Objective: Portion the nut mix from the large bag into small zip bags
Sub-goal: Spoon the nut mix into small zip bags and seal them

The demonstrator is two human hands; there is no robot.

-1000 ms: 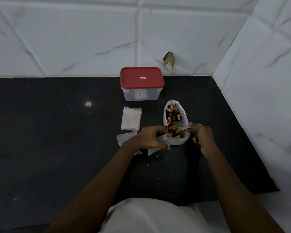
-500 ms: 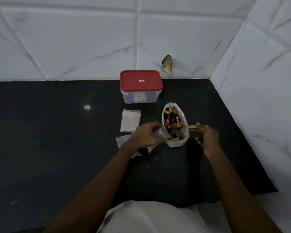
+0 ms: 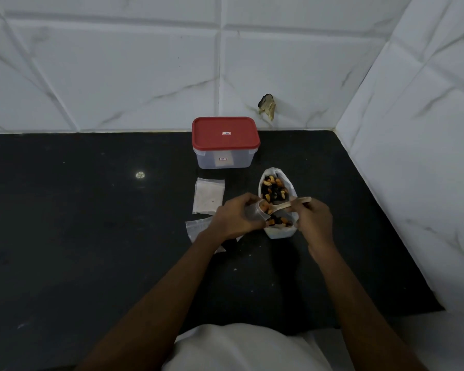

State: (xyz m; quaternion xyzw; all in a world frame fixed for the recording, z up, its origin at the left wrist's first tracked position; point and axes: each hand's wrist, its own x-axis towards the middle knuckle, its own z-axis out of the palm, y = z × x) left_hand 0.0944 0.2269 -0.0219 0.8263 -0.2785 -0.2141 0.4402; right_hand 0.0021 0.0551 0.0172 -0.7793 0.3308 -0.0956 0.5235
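Note:
The large clear bag of nut mix (image 3: 277,231) lies open on the black counter, orange nuts and dark pieces showing inside. My left hand (image 3: 237,218) holds a small zip bag (image 3: 255,213) with its mouth turned toward the big bag. My right hand (image 3: 314,216) grips a wooden spoon (image 3: 292,205) whose bowl, loaded with nuts, sits at the small bag's mouth. Two more small zip bags lie flat to the left: one (image 3: 209,196) farther back, one (image 3: 197,228) partly under my left wrist.
A clear plastic box with a red lid (image 3: 225,133) stands behind the bags against the tiled wall. The right wall (image 3: 413,170) closes the counter's corner. A small chip marks the back wall (image 3: 266,105). The counter's front edge is near my body.
My right hand lifted the spoon out of the large bag and carried it left to the small bag's mouth. My left hand raised and tilted the small bag toward it.

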